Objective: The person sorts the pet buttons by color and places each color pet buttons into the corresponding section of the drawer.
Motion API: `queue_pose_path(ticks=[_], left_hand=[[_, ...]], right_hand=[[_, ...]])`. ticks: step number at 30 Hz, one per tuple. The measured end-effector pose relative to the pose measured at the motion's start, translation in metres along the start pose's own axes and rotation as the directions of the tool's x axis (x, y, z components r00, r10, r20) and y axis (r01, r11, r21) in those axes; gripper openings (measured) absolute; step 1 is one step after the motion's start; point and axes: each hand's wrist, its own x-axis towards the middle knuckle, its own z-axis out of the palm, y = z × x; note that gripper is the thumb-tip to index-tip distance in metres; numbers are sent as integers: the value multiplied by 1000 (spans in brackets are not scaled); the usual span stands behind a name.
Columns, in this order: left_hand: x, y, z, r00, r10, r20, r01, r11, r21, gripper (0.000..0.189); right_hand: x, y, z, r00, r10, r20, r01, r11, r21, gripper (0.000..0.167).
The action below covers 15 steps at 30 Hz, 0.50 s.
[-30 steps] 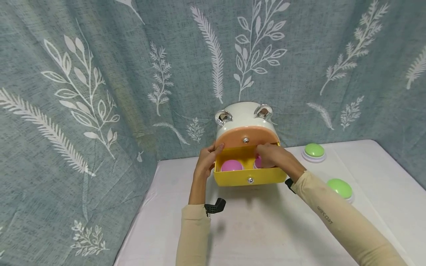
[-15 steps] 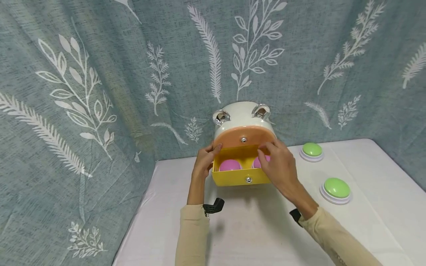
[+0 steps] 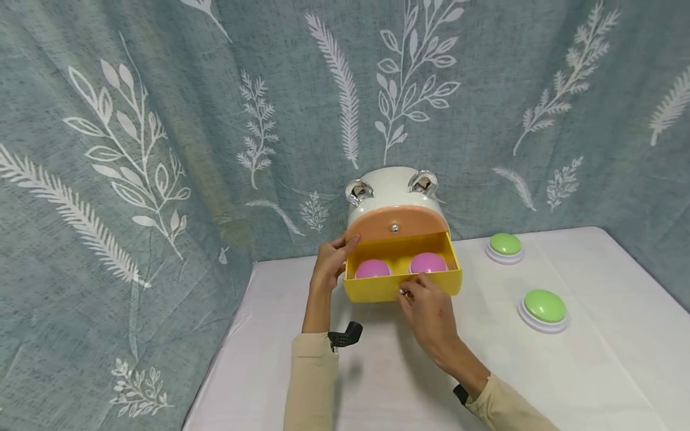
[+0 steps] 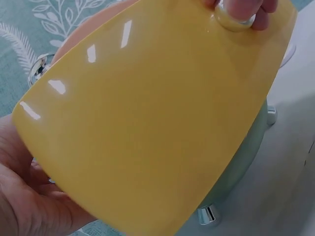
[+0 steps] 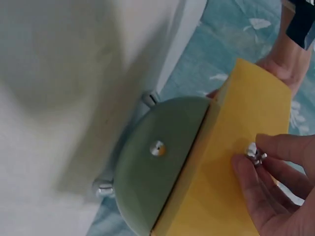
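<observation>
the right hand point(image 3: 429, 312) pinches the silver knob point(image 5: 253, 151) of the jutting yellow drawer point(image 3: 374, 293). from that hand, in the head view, a pink dome point(image 3: 428, 263) sits in the drawer at 12 o'clock, a second pink dome point(image 3: 372, 269) at 10. the left hand point(image 3: 330, 262), also toward 10, grips the side of the white-topped cabinet point(image 3: 392, 187). a green dome point(image 3: 505, 243) lies at 2 o'clock, another green dome point(image 3: 545, 306) at 3.

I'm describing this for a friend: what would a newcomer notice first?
Probably the bright yellow drawer, standing open at the front of the rounded cabinet with silver ears, two pink domes inside. Next, the right hand pinching the drawer's silver knob, with the left hand holding the cabinet's left side. Then two green domes on the white table to the right.
</observation>
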Motion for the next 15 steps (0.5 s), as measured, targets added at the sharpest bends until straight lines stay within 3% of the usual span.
queue_pose_path(ticks=[9,15], left_hand=[[-1,0,-5,999,3,43,-1,999,-43,82],[0,-4,-5,1000,4,28,-3,1000,-23,84]], right_hand=[[15,4,2,1000,3,11,-3,1000,-28,16],[26,10,10,1000,19,15,-18,1000,-22,16]])
